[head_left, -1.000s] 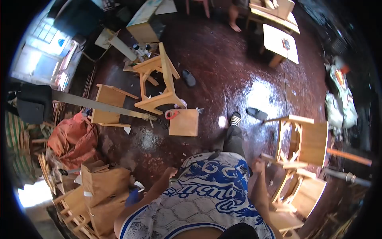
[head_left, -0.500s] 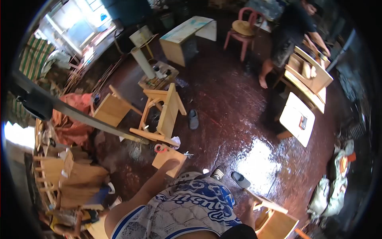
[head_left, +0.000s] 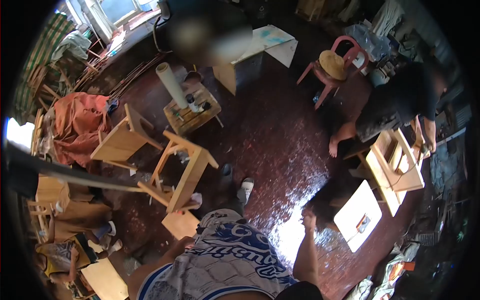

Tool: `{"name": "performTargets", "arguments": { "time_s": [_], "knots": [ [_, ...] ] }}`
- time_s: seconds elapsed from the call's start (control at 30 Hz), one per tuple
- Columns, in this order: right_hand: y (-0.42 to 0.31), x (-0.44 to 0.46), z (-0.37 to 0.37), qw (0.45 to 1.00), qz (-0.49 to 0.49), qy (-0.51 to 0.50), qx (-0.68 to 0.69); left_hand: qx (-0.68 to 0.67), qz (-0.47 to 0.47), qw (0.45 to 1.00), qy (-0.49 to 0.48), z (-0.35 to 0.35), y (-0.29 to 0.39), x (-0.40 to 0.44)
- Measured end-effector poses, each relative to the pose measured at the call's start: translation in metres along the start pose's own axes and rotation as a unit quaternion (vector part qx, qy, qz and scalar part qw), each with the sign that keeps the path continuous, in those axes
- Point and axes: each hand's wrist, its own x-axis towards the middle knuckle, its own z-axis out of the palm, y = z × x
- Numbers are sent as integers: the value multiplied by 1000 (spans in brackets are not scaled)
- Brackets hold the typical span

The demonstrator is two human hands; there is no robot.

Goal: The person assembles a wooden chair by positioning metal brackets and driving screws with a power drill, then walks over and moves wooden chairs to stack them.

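Note:
My left hand (head_left: 186, 243) hangs low against my patterned shirt (head_left: 240, 245). Its fingers are partly hidden by the shirt. Just beyond it lies a flat wooden board (head_left: 180, 224), beside an unfinished wooden chair frame (head_left: 187, 172) tipped on the floor. Over the shiny wet-looking floor, my right hand (head_left: 309, 220) is held out with its fingers curled in; nothing shows in it. A white-topped small table (head_left: 358, 216), with a small tool (head_left: 363, 223) on it, is the thing nearest to that hand. One shoe of mine (head_left: 246, 187) shows ahead.
A co-worker (head_left: 395, 105) bends over a wooden piece (head_left: 395, 162) at right. Another person (head_left: 60, 255) sits at lower left. A stool (head_left: 197, 112) with bottles, a second chair frame (head_left: 120, 142), a red plastic chair (head_left: 334, 75) and a slanting pole (head_left: 90, 177) stand around.
My view has shifted and turned. My left hand has drawn back from the board toward my body. My right hand has left the wooden piece at lower right and swung forward.

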Motion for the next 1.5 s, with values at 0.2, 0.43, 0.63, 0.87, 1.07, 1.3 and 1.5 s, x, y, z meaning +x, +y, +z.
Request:
{"name": "performTargets", "arguments": {
  "time_s": [0.2,0.43,0.63,0.87,1.07,1.3,1.5],
  "knots": [
    [-12,13,9,979,183,-86,-3,-58,156,984,-66,-69,278,101],
    [-109,54,2,962,253,1,103,110,328,921,182,-108,711,89],
    [-186,288,13,955,287,-29,73,102,337,920,173,-96,898,168],
    [-328,747,39,829,-125,-202,-505,-63,144,975,157,-60,991,178],
    [-678,1008,162,946,-208,-87,-231,-86,-51,988,120,-77,1055,237],
    [-841,1111,240,998,4,-42,-51,-49,39,991,-118,-207,1310,357],
    [-579,1148,160,711,-219,-85,-663,325,305,870,211,-283,1698,480]
  ]
}}
